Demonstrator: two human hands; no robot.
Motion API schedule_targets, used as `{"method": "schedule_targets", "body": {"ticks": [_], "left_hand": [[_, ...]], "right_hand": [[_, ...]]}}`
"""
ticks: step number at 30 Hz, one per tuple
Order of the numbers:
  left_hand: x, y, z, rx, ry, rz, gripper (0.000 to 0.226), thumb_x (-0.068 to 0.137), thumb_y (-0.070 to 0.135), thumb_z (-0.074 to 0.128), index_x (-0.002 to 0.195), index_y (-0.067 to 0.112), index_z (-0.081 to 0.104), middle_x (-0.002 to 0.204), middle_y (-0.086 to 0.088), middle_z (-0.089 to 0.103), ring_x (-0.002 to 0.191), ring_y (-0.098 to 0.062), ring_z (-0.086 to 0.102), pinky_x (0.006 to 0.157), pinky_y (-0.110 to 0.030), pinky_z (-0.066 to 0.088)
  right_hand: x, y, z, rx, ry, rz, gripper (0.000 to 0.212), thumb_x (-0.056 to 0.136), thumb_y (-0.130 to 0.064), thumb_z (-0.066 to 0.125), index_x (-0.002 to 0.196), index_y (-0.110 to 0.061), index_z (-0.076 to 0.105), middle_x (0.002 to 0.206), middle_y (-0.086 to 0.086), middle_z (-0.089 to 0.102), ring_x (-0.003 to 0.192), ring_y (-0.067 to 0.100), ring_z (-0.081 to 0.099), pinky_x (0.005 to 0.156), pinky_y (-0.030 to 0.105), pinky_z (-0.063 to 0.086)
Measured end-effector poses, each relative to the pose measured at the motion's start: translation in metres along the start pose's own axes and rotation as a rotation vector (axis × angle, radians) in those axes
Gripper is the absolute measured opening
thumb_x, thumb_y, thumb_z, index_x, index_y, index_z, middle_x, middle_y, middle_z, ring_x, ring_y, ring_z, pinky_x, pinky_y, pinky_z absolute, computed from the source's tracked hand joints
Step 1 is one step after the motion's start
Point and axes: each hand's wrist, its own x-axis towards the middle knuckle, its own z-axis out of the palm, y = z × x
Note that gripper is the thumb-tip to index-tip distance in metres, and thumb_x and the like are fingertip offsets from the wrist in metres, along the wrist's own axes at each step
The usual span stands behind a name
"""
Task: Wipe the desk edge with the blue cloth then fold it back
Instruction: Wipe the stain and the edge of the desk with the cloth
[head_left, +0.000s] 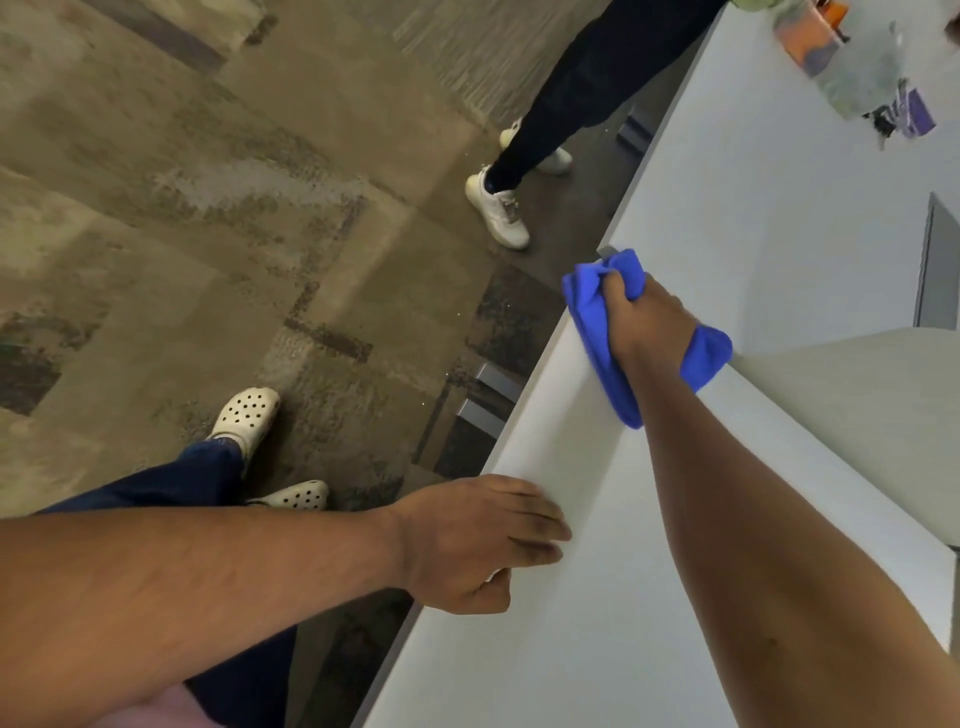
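The white desk (597, 545) runs diagonally from bottom centre to top right, its long edge facing the carpet on the left. My right hand (641, 317) presses a bunched blue cloth (597, 332) against that edge, about halfway up the frame; cloth ends stick out above the fingers, below the wrist and to the right. My left hand (478, 540) rests flat on the desk edge nearer to me, fingers together on top, thumb hooked under the rim. It holds nothing.
Another person's dark trouser leg (571, 83) and white sneakers (498, 213) stand beside the desk edge just beyond the cloth. Blurred plastic packaging (852, 62) lies on the desk at top right. My own feet in white clogs (244, 415) are on the patterned carpet.
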Motion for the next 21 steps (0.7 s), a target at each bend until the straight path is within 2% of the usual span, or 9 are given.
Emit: {"method": "schedule_targets", "body": {"ticks": [5,7,9,12,14,15,17,19,21], "left_hand": [[-0.001,0.000,0.000,0.032,0.005,0.009,0.051,0.095,0.031,0.053,0.143,0.016,0.065,0.158,-0.002,0.054,0.151,-0.019,0.042,0.132,-0.033,0.010],[-0.002,0.000,0.000,0.021,0.007,0.014,0.050,0.095,0.029,0.055,0.142,0.016,0.065,0.158,-0.002,0.054,0.151,-0.019,0.042,0.132,-0.034,0.013],[-0.001,0.001,-0.001,0.031,-0.016,0.010,0.051,0.095,0.030,0.053,0.143,0.017,0.064,0.159,-0.001,0.053,0.151,-0.019,0.042,0.132,-0.035,0.014],[0.000,0.003,-0.004,0.064,-0.045,0.004,0.055,0.095,0.031,0.050,0.147,0.018,0.061,0.162,-0.001,0.050,0.153,-0.020,0.039,0.131,-0.037,0.014],[0.000,0.005,-0.005,0.082,-0.014,0.004,0.056,0.093,0.031,0.052,0.147,0.017,0.061,0.160,-0.003,0.052,0.152,-0.021,0.040,0.132,-0.037,0.015],[0.000,0.005,-0.004,0.073,0.009,0.006,0.055,0.092,0.028,0.054,0.145,0.015,0.063,0.158,-0.005,0.054,0.150,-0.022,0.042,0.132,-0.038,0.017],[-0.001,0.003,-0.001,0.051,0.050,0.024,0.055,0.088,0.024,0.057,0.140,0.010,0.066,0.153,-0.008,0.059,0.147,-0.025,0.047,0.130,-0.039,0.023],[-0.003,0.002,0.003,0.082,0.051,0.021,0.056,0.086,0.025,0.055,0.139,0.010,0.066,0.152,-0.009,0.059,0.145,-0.025,0.049,0.129,-0.040,0.024],[-0.004,0.002,0.005,0.103,0.040,0.027,0.058,0.087,0.028,0.052,0.140,0.011,0.065,0.154,-0.009,0.057,0.145,-0.024,0.048,0.128,-0.042,0.025]], "right_hand": [[0.010,-0.030,0.007,-0.008,-0.057,-0.087,0.044,0.088,-0.056,0.036,0.102,-0.024,0.062,0.091,0.002,0.069,0.086,0.027,0.064,0.090,0.046,0.050],[0.008,-0.034,0.008,-0.012,-0.066,-0.122,0.040,0.091,-0.047,0.039,0.111,-0.021,0.063,0.104,0.005,0.071,0.098,0.032,0.065,0.095,0.048,0.048],[-0.004,-0.034,0.011,-0.019,-0.045,-0.192,0.042,0.095,-0.038,0.040,0.123,-0.017,0.062,0.128,0.009,0.067,0.118,0.035,0.061,0.107,0.049,0.043],[-0.047,-0.036,0.014,-0.039,-0.093,-0.298,0.053,0.099,-0.034,0.040,0.148,-0.016,0.050,0.166,0.007,0.037,0.157,0.032,0.028,0.129,0.050,0.019],[-0.083,-0.033,0.015,-0.048,-0.157,-0.362,0.066,0.098,-0.038,0.030,0.158,-0.014,0.040,0.173,0.005,0.025,0.163,0.028,0.013,0.133,0.050,0.010],[-0.098,-0.030,0.014,-0.054,-0.178,-0.405,0.071,0.094,-0.042,0.026,0.158,-0.014,0.039,0.173,0.005,0.026,0.163,0.028,0.012,0.133,0.050,0.009],[-0.111,-0.017,0.008,-0.023,-0.207,-0.516,0.069,0.089,-0.045,0.033,0.148,-0.014,0.052,0.164,0.005,0.041,0.161,0.029,0.018,0.132,0.053,0.011],[-0.102,-0.004,0.003,0.011,-0.220,-0.714,0.050,0.087,-0.043,0.046,0.123,-0.014,0.066,0.137,0.004,0.062,0.151,0.031,0.038,0.129,0.055,0.017],[-0.076,0.006,-0.001,-0.024,-0.243,-0.937,0.041,0.088,-0.046,0.049,0.102,-0.013,0.070,0.109,0.004,0.068,0.124,0.030,0.057,0.126,0.051,0.023]]}}
